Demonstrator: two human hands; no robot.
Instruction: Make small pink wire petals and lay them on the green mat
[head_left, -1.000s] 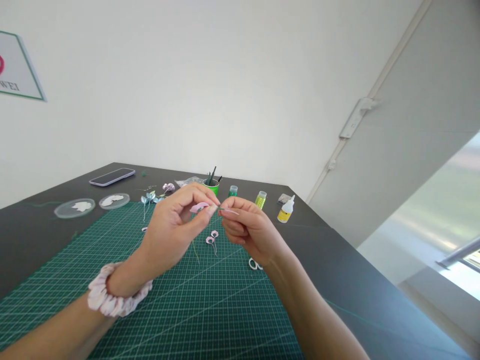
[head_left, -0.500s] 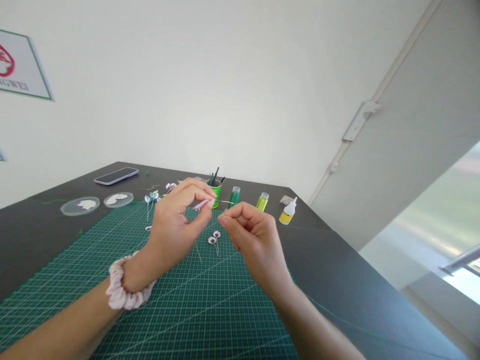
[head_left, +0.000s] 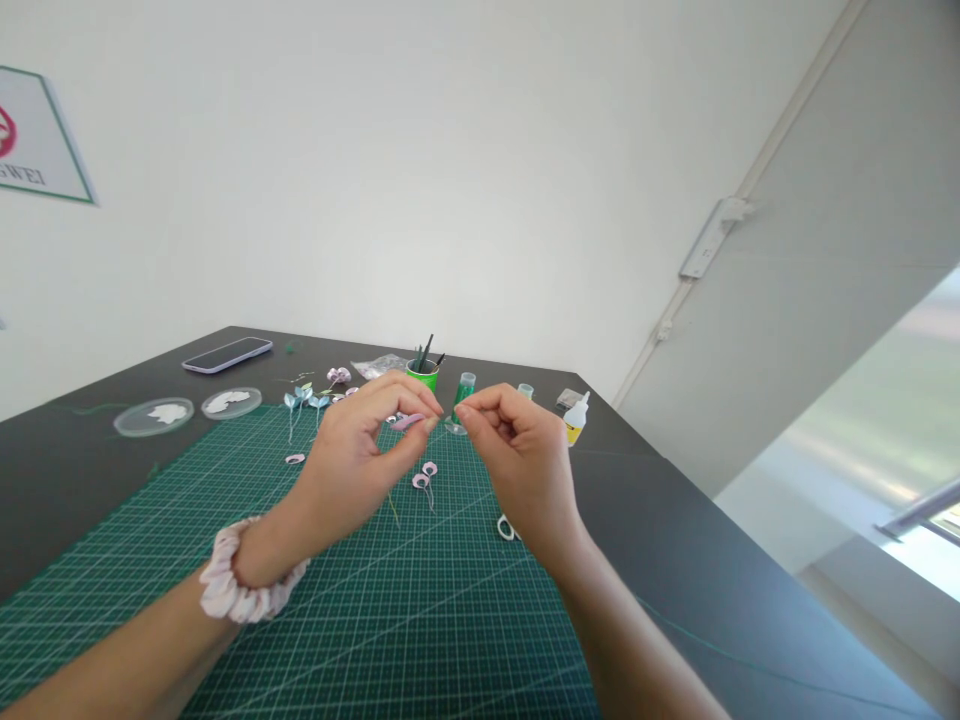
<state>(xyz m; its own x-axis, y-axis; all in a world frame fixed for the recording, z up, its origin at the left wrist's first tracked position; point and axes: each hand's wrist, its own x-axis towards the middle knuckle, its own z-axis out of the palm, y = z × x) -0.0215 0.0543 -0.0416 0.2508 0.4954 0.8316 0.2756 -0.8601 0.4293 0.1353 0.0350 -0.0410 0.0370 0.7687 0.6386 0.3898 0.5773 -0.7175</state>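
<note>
Above the green cutting mat, my left hand is closed in a pinch on a pink flower petal. Close to its right, fingertips nearly meeting it, is my right hand, also pinched; whatever it holds is too fine to make out. Beneath the hands lie two small pale-pink flower pieces on wire stems. Another small pink piece rests to the left. White-handled scissors show partly from behind my right hand. A thin green thread trails over the table on the right.
At the back stand a green pen pot, a tube of green beads and a glue bottle. Leftward are blue leaf stems, two shallow dishes with white pieces, and a phone. A clear bag lies behind.
My right hand has moved up beside my left fingertips, covering the stem end that stuck out. The scissors and a clear round base by the green tube have come into sight.
</note>
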